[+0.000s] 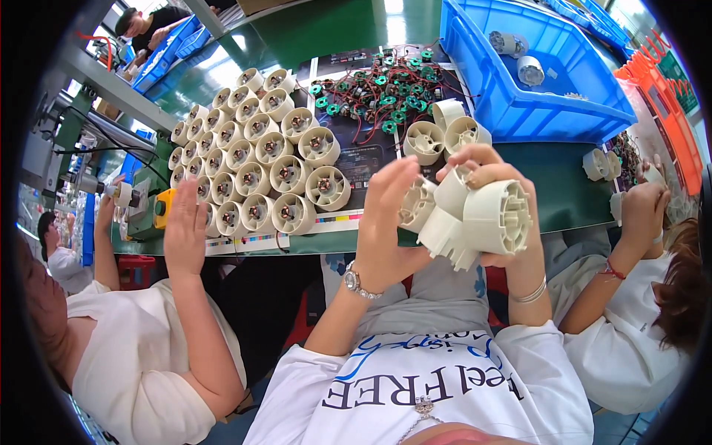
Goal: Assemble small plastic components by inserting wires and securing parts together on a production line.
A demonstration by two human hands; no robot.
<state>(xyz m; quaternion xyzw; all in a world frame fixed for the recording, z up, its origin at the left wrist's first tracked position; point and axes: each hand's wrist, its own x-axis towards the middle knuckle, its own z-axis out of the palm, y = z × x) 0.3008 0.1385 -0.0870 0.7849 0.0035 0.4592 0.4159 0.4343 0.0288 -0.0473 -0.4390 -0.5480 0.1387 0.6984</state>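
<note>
Green bench (552, 178) in a bright workshop, with one neighbour (148, 363) to the left and another (623, 348) to the right. Nearest, a white shirt (415, 371) with dark and blue lettering, then a watch (351, 282) on the left wrist and a bangle (531, 293) on the right. Over the bench's near edge, raised clear of the surface, a cluster of ivory housings (497, 222) between two bare hands. Right hand (504, 174) closed firmly on the cluster, fingers over the top, thumb beneath. Left hand (389, 226) open and cupped, fingers raised, thumb spread well away from them, just beside the leftmost piece; with such overlap, hard to tell whether touching it. Just past the hands, three loose housings (424, 142) close together. Off to the left, slanting rows of cups (287, 174), mouths up, with coppery metal parts at the centres, packed side by side. Farther back, on a black mat (360, 159), a heap of green boards (380, 80) tangled in red and dark wires. Right of that, a blue bin (564, 122) with a few white pieces (530, 70) inside. Farthest, at upper left, a person in black (167, 22) beside blue trays (167, 55).
</note>
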